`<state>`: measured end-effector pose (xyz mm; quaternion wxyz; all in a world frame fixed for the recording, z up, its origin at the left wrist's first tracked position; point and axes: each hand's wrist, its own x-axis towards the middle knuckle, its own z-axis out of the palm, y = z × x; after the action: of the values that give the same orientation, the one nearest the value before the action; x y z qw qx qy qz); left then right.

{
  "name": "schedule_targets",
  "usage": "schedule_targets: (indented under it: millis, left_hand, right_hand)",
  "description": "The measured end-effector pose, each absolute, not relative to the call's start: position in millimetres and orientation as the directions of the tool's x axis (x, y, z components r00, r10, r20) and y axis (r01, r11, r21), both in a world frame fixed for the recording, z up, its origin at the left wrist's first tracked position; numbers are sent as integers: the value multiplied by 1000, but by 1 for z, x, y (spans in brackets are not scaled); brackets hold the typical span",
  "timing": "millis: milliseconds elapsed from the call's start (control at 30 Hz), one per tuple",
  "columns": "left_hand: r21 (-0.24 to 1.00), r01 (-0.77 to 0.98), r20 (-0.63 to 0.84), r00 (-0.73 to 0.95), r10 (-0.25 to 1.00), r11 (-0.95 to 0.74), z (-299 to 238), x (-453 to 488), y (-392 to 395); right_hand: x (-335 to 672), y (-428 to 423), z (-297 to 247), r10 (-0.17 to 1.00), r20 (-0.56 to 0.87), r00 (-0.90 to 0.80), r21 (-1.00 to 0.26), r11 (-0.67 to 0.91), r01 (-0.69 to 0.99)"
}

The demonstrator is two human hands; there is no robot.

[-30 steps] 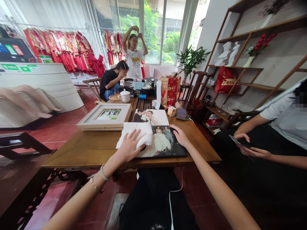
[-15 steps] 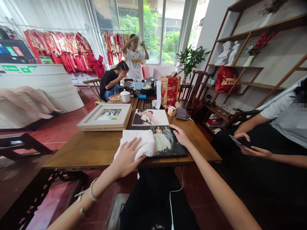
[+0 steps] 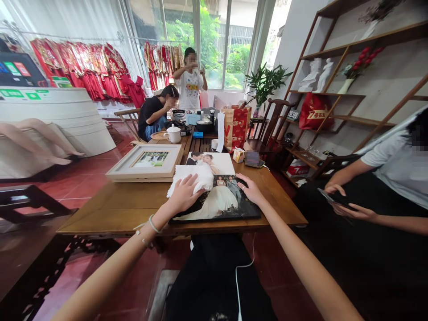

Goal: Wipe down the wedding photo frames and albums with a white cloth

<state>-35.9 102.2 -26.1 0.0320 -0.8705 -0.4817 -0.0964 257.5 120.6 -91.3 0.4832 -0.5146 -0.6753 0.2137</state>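
Head view, left hand [image 3: 183, 195]: palm down on the cloth, fingers spread and nearly straight, pressing rather than clenching; whether the thumb tucks under a fold, I cannot tell. A pale bracelet [image 3: 154, 224] circles the wrist.
Cloth [image 3: 197, 174]: white, loosely bunched under the left hand, covering the upper left of the dark photo and overlapping the light photo's lower edge.
Dark photo [image 3: 224, 204]: flat at the table's near edge, between the two hands; it shows a couple in a white gown and a grey suit.
Right hand [image 3: 251, 189]: laid at the dark photo's right edge, fingers extended and relaxed, one wearing a ring [image 3: 244, 187]; I cannot tell whether any fingertip hooks below the edge.
Light photo [image 3: 223, 163]: flat just beyond the dark one, partly hidden by the cloth.
Frame [image 3: 117, 173]: pale, lying picture side up, left of the photos.
Table [image 3: 133, 209]: brown wood, carrying all these.
Beyond: a lidded white cup [image 3: 174, 134] behind the frame; a red and brown paper bag [image 3: 239, 127] and a small box [image 3: 238, 154] behind the photos, towards the right.
People: one sits bent over in a black top [image 3: 149, 110], one stands with raised arms in a white shirt [image 3: 190, 89]; at far right, another person's hands hold a phone [image 3: 325, 195].
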Motion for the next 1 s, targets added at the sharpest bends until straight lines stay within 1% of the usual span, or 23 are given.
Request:
schedule_targets:
  millis: [233, 333, 400, 533, 667, 800, 900, 1000]
  left_hand:
    - [19, 826, 283, 536, 795, -563, -37, -44, 23]
    - [9, 803, 284, 570, 771, -596, -37, -36, -5]
    - [8, 793, 271, 584, 765, -609, -34, -28, -10]
    - [1, 816, 257, 559, 788, -579, -27, -13, 14]
    - [-45, 851, 243, 518, 820, -524, -26, -1, 60]
    - [-78, 836, 223, 546, 808, -543, -26, 5, 94]
    - [-87, 839, 213, 543, 812, -538, -27, 9, 97]
    - [-75, 829, 212, 556, 804, -554, -27, 13, 78]
  right_hand:
    - [258, 122, -92, 902, 433, 7, -789, 375, 487]
    - [259, 124, -94, 901, 434, 17, -792, 372, 485]
    - [261, 125, -94, 899, 437, 17, -793, 376, 480]
    - [262, 126, -95, 902, 431, 19, -794, 369, 484]
    - [262, 126, -97, 906, 423, 21, -798, 362, 482]
    - [261, 128, -100, 901, 433, 20, -796, 372, 477]
    - [261, 129, -101, 899, 437, 24, -794, 373, 480]
    - [259, 129, -100, 899, 437, 31, -790, 367, 491]
